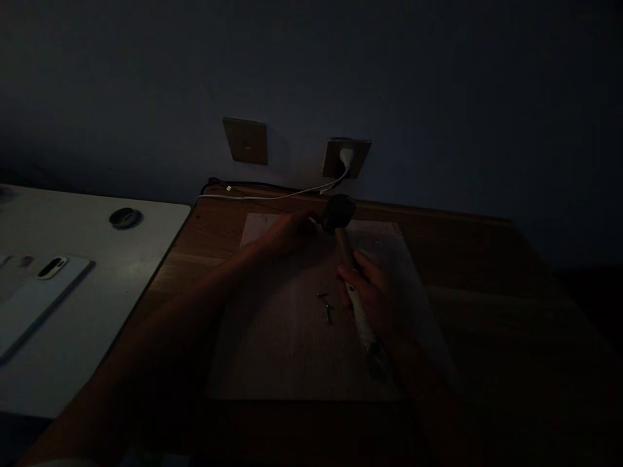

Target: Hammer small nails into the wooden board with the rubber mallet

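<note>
My right hand [365, 288] is wrapped round the handle of a mallet [343, 243], whose dark, blocky head is at the far end, over the back of a pale flat board [277, 350]. Just left of that head is my left hand [292, 232], its fingers drawn together close to the board. Whatever they pinch, if anything, is too dark to make out. A few small metal nails or screws [327, 310] lie loose on the board between my forearms.
The board rests on a wooden tabletop [487, 311] against the wall. Behind it, a white cable [272, 196] runs to a plug in a wall socket [357, 159]; a second wall plate [247, 141] is to the left. A white table [131, 279] holds a round dark object [124, 218] and a pale slab-like item [39, 298].
</note>
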A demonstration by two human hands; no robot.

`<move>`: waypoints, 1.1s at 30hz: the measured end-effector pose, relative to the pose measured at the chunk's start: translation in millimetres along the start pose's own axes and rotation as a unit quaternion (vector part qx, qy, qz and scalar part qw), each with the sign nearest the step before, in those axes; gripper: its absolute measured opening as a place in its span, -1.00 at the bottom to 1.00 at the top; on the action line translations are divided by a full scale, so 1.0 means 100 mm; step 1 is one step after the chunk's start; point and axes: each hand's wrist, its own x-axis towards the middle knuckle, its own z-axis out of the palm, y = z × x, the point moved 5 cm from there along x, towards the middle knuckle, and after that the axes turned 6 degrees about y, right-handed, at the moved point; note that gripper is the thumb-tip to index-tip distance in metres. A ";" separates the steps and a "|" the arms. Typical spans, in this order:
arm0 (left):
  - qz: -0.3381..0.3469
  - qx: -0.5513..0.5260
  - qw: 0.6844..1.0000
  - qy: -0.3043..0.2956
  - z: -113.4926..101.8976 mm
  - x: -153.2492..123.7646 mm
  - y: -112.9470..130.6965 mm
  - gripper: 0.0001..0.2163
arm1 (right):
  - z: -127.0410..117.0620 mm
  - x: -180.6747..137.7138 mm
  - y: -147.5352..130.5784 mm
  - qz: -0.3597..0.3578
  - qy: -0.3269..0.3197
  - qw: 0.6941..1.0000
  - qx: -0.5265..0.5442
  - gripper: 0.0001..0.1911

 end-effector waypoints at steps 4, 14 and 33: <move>0.030 0.012 0.999 0.018 -0.01 0.02 -0.01 -0.60 | 0.02 0.00 0.08 -0.003 -0.007 1.000 0.003 -0.70; 0.011 0.013 0.999 0.027 -0.03 0.02 0.00 -0.54 | 0.05 -0.01 0.15 0.006 -0.025 1.000 0.006 -0.71; 0.061 0.132 0.989 -0.013 -0.19 0.03 0.26 -0.73 | 0.05 -0.06 0.13 0.000 0.006 0.999 0.042 -0.66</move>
